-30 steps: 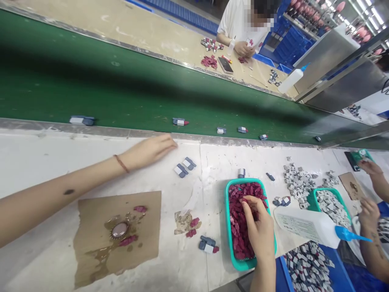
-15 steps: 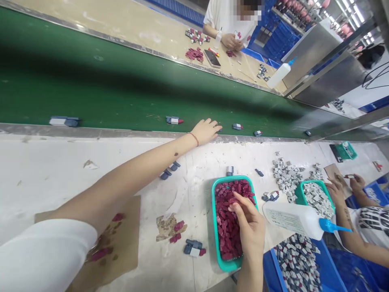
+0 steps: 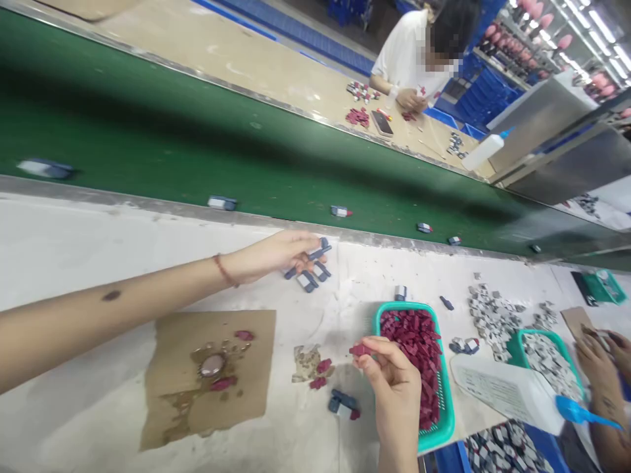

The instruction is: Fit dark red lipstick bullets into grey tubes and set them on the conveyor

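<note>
Head view. The left hand (image 3: 276, 253) reaches across the white table (image 3: 98, 263), fingers closed on a blue-grey part (image 3: 319, 251) pinched at the fingertips. Directly below that grip, three similar blue parts (image 3: 310, 276) lie on the table, just beside the fingertips; whether the held part touches them cannot be told, as the area is slightly blurred.

The right hand (image 3: 389, 381) is raised just left of the teal basket (image 3: 438, 433), thumb and forefinger closed on a small red piece (image 3: 359, 350). The basket, to the right of this grip, is filled with more red pieces (image 3: 419, 355). To the left of the grip, a scrap with red pieces (image 3: 310, 364) lies on the table; below it sits a blue part with a red tip (image 3: 342, 404).

Further left of the right hand lies a brown cardboard sheet (image 3: 172, 394) with a glue puddle (image 3: 211, 365). Beyond the left hand runs the green belt (image 3: 148, 131), carrying several parts. A white bottle (image 3: 507, 391) lies right of the basket. Another person's hands (image 3: 599, 351) work at the right edge.
</note>
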A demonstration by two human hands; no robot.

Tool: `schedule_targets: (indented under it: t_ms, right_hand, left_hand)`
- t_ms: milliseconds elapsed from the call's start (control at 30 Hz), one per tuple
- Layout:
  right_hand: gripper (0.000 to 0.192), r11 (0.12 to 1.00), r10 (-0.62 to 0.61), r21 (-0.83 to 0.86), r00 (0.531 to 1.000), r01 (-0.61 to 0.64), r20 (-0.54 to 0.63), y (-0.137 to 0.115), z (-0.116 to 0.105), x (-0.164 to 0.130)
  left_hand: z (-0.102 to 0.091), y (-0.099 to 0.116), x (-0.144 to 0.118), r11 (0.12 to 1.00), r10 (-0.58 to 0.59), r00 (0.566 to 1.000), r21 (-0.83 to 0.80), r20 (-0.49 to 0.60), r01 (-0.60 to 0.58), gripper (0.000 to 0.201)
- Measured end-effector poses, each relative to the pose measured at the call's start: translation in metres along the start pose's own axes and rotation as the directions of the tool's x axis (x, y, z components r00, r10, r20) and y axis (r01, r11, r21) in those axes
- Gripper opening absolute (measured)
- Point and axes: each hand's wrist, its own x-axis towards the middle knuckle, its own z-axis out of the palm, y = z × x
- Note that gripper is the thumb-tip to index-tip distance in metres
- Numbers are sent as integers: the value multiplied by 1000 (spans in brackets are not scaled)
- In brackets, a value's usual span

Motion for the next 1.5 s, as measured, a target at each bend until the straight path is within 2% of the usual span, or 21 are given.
schedule_targets:
  t_ms: [67,133,200,267,333,400,467,567,633,733,833,933,1067,1133,1200,1233,1267,1333,1400,1433,1500]
  right_hand:
    - [14,1000,7,-13,993,-6,117,-2,26,-1]
    - [9,998,-15,-63,971,30,237,-2,55,-2]
    - [5,980,-101,-123,926,155,363,1,81,-2]
    - [8,933,-220,-145,840,330,496,5,104,-1]
    - [14,867,-311,-131,728,480,611,11,121,-1]
    - [18,795,-362,-120,622,595,694,16,132,-1]
    - [21,714,-393,-117,533,690,749,21,139,-2]
    - [23,622,-399,-125,450,773,799,23,143,-2]
    - [24,604,-379,-127,425,786,822,23,144,-3]
    - [24,563,-398,-136,411,815,820,24,146,-3]
    - [23,512,-429,-156,409,845,806,25,147,-3]
    - [22,511,-409,-144,387,848,827,25,147,-3]
    - [23,527,-396,-166,414,833,820,23,147,-4]
    - [23,557,-373,-165,423,814,826,22,147,-4]
    - [23,619,-356,-138,433,773,828,22,147,-4]
    - [22,672,-351,-123,461,730,815,22,146,-3]
    - [19,737,-340,-114,510,666,790,22,145,-1]
    - [10,870,-273,-107,652,481,707,24,141,3]
    - [5,961,-168,-77,783,265,599,27,138,6]
    - [6,985,-119,-43,826,170,551,28,137,8]
    - [9,998,-50,49,875,29,481,30,137,9]
  left_hand:
    - [-18,-7,-43,985,-77,996,-157,-48,69,32]
    - [-29,-18,-80,980,-121,972,-178,-203,85,34]
    - [-36,-30,-111,986,-144,915,-134,-378,100,36]
    - [-38,-41,-134,988,-153,853,-77,-499,132,36]
    - [-37,-50,-151,981,-193,810,-117,-554,154,37]
    - [-34,-57,-162,959,-256,798,-249,-546,137,39]
    - [-29,-61,-168,918,-304,810,-383,-502,107,39]
    - [-23,-67,-172,848,-348,819,-525,-455,69,41]
    - [-20,-70,-173,806,-379,820,-588,-429,65,46]
    - [-19,-72,-174,775,-407,846,-621,-346,118,50]
    - [-19,-74,-174,768,-424,859,-617,-286,173,48]
    - [-18,-75,-174,786,-433,857,-583,-279,207,43]
    - [-13,-76,-175,881,-336,884,-440,-325,173,25]
    - [-11,-76,-176,917,-275,904,-373,-328,143,24]
    - [-9,-76,-177,938,-230,919,-323,-320,123,25]
    - [-8,-77,-178,951,-205,926,-288,-316,112,25]
    - [-8,-77,-178,966,-176,933,-238,-315,102,24]
    - [-7,-78,-180,990,-113,944,-121,-311,79,22]
    - [-6,-80,-181,998,-55,953,-20,-297,51,22]
    - [-6,-80,-181,999,-30,958,19,-285,37,23]
    - [-4,-82,-181,996,16,968,89,-251,7,26]
